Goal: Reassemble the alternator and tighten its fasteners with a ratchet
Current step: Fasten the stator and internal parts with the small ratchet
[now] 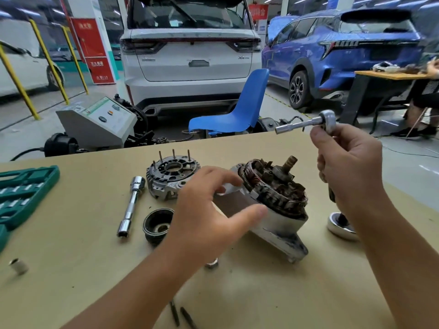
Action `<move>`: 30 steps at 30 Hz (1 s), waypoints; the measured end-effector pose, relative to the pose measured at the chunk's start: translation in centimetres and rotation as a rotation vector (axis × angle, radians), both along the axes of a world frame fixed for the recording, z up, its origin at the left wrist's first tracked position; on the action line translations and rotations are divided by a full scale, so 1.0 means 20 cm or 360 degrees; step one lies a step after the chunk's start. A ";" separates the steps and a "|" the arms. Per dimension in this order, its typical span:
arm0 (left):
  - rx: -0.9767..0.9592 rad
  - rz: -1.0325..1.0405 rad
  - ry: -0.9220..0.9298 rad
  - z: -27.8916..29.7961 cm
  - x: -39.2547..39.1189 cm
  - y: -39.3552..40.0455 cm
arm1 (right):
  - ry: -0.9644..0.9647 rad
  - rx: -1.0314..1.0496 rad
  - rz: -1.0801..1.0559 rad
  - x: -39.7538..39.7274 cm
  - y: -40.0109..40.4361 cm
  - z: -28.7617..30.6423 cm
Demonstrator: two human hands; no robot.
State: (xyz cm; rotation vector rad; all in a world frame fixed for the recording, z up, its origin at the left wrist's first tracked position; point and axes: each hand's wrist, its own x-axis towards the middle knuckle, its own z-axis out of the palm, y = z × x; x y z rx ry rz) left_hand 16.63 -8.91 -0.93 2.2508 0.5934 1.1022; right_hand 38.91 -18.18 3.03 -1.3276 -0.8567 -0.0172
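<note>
Right hand (349, 162) is wrapped around the ratchet (326, 119), holding it up in the air with a socket extension poking out to the left. The alternator body (275, 200) sits on the table (71, 269) just below and left of that hand. Left hand (209, 210) hovers loose, fingers spread, right beside the alternator. The rear cover (169, 176) is just past the left fingertips.

Bright overhead strip lights, soft shadows, wide-angle edge distortion, slight blur
</note>
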 end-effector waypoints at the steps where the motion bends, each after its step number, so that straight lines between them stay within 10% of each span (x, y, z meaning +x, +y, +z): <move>1: 0.0026 0.0070 -0.0033 -0.02 0.02 -0.04 | -0.0002 -0.0002 0.0009 0.00 0.00 0.00; 12: -0.0036 0.0170 -0.0181 -0.08 0.09 -0.06 | -0.0253 -0.0130 0.0238 -0.09 0.01 0.02; 21: -0.0168 -0.0114 -0.0081 -0.06 0.07 0.19 | -0.0864 -0.0954 0.0824 -0.10 0.07 0.60; 30: -0.0183 -0.0114 -0.0090 0.14 0.14 0.24 | -0.1176 -0.1179 0.0591 -0.09 0.09 0.66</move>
